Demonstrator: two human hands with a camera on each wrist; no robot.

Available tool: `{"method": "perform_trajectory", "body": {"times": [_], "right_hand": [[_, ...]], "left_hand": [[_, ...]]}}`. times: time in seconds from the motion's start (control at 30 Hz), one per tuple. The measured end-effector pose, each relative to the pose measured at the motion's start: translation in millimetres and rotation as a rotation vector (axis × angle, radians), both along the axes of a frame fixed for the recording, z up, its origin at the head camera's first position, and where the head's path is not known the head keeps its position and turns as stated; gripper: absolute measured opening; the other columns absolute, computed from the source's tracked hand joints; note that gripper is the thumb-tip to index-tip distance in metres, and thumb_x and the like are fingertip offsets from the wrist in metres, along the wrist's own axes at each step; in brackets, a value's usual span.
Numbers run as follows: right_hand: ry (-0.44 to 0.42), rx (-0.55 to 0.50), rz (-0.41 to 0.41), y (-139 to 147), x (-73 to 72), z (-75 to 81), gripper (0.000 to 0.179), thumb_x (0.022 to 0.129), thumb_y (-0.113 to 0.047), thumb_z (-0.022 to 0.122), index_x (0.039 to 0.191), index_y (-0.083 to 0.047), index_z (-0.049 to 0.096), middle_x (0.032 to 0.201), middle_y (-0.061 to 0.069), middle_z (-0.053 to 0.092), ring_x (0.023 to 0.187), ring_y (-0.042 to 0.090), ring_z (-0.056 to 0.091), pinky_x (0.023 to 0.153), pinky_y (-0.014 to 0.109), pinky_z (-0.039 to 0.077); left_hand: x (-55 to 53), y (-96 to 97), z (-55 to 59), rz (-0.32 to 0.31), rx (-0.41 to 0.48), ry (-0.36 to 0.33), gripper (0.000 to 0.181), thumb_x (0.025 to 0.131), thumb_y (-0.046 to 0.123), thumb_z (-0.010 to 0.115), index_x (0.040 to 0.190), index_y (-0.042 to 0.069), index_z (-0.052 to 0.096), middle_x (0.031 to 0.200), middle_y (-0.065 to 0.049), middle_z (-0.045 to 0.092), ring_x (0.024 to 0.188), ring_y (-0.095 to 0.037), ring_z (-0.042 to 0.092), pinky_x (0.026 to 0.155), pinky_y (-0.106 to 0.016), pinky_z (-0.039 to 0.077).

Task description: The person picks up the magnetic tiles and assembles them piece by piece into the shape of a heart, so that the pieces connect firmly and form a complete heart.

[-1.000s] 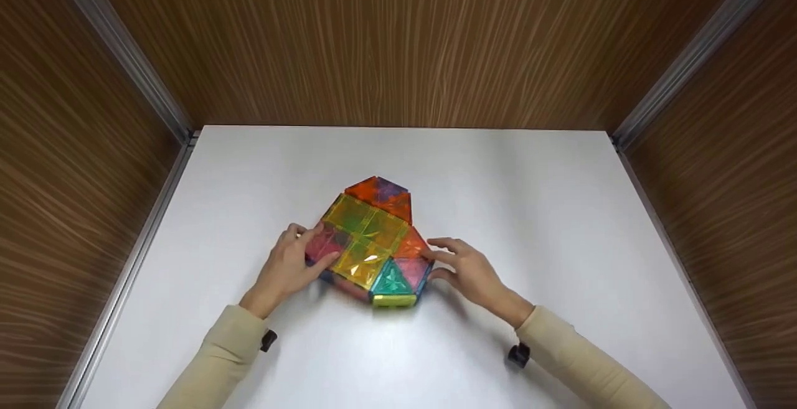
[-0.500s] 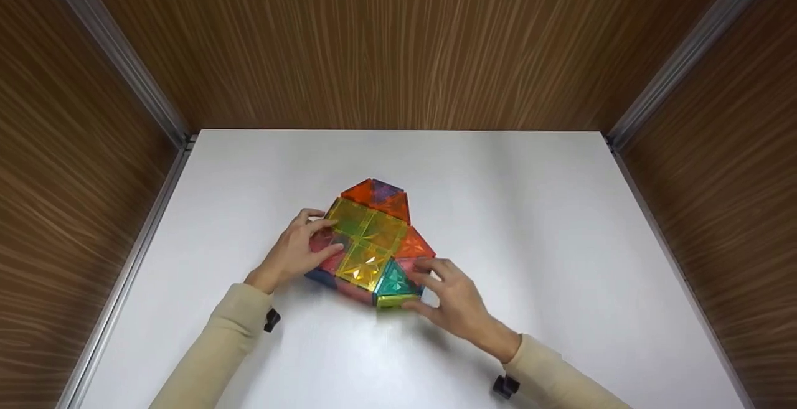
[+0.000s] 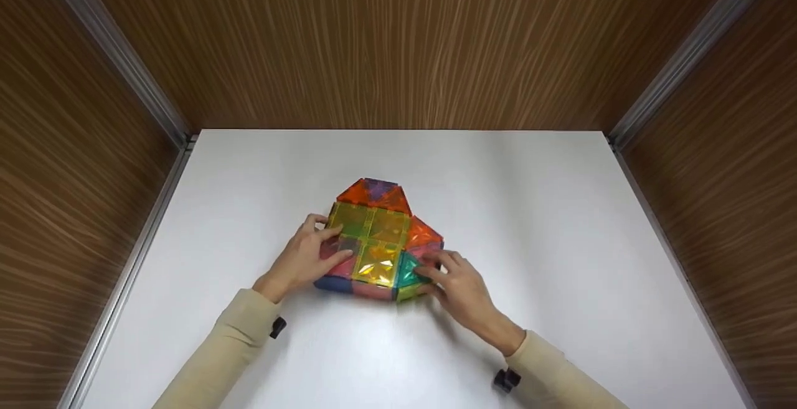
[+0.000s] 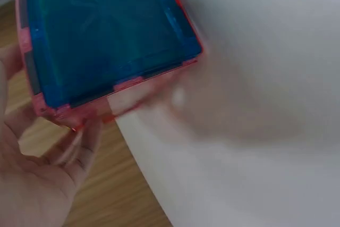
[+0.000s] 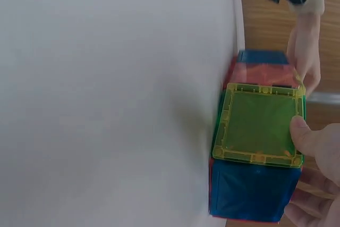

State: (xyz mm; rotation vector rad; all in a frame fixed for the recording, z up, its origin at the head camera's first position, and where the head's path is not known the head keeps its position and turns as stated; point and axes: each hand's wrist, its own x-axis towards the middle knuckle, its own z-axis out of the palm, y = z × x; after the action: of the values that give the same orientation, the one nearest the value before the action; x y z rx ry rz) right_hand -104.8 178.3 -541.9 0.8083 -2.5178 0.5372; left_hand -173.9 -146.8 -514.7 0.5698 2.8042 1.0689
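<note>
A flat-topped structure of translucent magnetic tiles (image 3: 378,261) sits mid-table, with yellow squares on top and orange, teal and pink triangles along its edges. My left hand (image 3: 299,256) grips its left side, thumb over the pink tile on top. In the left wrist view, fingers curl at the corner beside a blue side tile (image 4: 111,41). My right hand (image 3: 466,294) holds the front right corner, fingertips over the teal triangle (image 3: 408,269). The right wrist view shows that hand's thumb on a yellow square side tile (image 5: 260,123), next to a blue tile (image 5: 252,190).
The white table (image 3: 535,210) is bounded by wood-grain panels (image 3: 398,42) at the back and on both sides, with metal rails (image 3: 118,48) at the corners. Each wrist wears a small black device (image 3: 506,380).
The tile structure has turned counterclockwise, its far end swinging left and its near corner right. My right hand has shifted from the right edge to the front right corner.
</note>
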Motion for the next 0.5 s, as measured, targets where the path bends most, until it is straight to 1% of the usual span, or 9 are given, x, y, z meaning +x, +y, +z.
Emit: {"method": "perform_trajectory", "body": {"times": [0.1, 0.2, 0.3, 0.4, 0.43, 0.5], "right_hand": [[-0.037, -0.007, -0.031, 16.5, -7.9, 2.5, 0.034, 0.080, -0.024, 0.090, 0.112, -0.017, 0.081, 0.125, 0.008, 0.073, 0.112, 0.027, 0.067, 0.092, 0.042, 0.060], [-0.063, -0.002, -0.052, 32.4, -17.5, 3.5, 0.034, 0.082, -0.019, 0.089, 0.115, -0.015, 0.081, 0.126, 0.010, 0.072, 0.112, 0.029, 0.068, 0.092, 0.043, 0.061], [-0.083, -0.007, -0.051, 45.2, -28.3, 2.6, 0.034, 0.083, -0.017, 0.088, 0.116, -0.014, 0.081, 0.126, 0.011, 0.072, 0.109, 0.030, 0.069, 0.090, 0.044, 0.061], [-0.106, -0.028, -0.034, 53.3, -34.3, 1.8, 0.036, 0.082, -0.017, 0.088, 0.117, -0.014, 0.080, 0.127, 0.011, 0.071, 0.108, 0.031, 0.069, 0.090, 0.045, 0.061], [-0.109, -0.036, -0.029, 54.1, -34.6, 1.8, 0.037, 0.082, -0.018, 0.089, 0.117, -0.014, 0.080, 0.128, 0.011, 0.070, 0.109, 0.030, 0.068, 0.091, 0.045, 0.061], [-0.097, -0.053, -0.020, 52.2, -32.0, 1.9, 0.038, 0.081, -0.022, 0.090, 0.117, -0.015, 0.080, 0.128, 0.011, 0.070, 0.110, 0.029, 0.067, 0.092, 0.045, 0.061]], "left_hand": [[13.2, 12.1, 2.6, 0.025, -0.034, -0.006, 0.068, 0.097, 0.040, 0.076, 0.146, -0.004, 0.059, 0.149, -0.022, 0.046, 0.134, -0.037, 0.055, 0.117, -0.053, 0.048], [26.2, 24.2, 3.9, 0.042, -0.056, 0.015, 0.069, 0.098, 0.041, 0.075, 0.146, -0.006, 0.058, 0.148, -0.025, 0.045, 0.133, -0.039, 0.055, 0.115, -0.054, 0.049], [36.0, 32.7, 4.2, 0.042, -0.064, 0.041, 0.069, 0.097, 0.039, 0.076, 0.145, -0.007, 0.058, 0.146, -0.028, 0.045, 0.130, -0.040, 0.056, 0.113, -0.055, 0.051], [39.6, 35.3, 5.0, 0.037, -0.074, 0.043, 0.068, 0.096, 0.040, 0.077, 0.144, -0.007, 0.060, 0.144, -0.029, 0.046, 0.128, -0.040, 0.056, 0.112, -0.056, 0.052], [38.9, 34.5, 5.6, 0.034, -0.076, 0.038, 0.067, 0.096, 0.041, 0.077, 0.143, -0.005, 0.061, 0.144, -0.028, 0.046, 0.128, -0.040, 0.055, 0.113, -0.056, 0.052], [33.9, 29.9, 6.2, 0.023, -0.078, 0.024, 0.066, 0.097, 0.044, 0.075, 0.144, -0.001, 0.062, 0.145, -0.025, 0.047, 0.130, -0.038, 0.054, 0.114, -0.055, 0.051]]}}
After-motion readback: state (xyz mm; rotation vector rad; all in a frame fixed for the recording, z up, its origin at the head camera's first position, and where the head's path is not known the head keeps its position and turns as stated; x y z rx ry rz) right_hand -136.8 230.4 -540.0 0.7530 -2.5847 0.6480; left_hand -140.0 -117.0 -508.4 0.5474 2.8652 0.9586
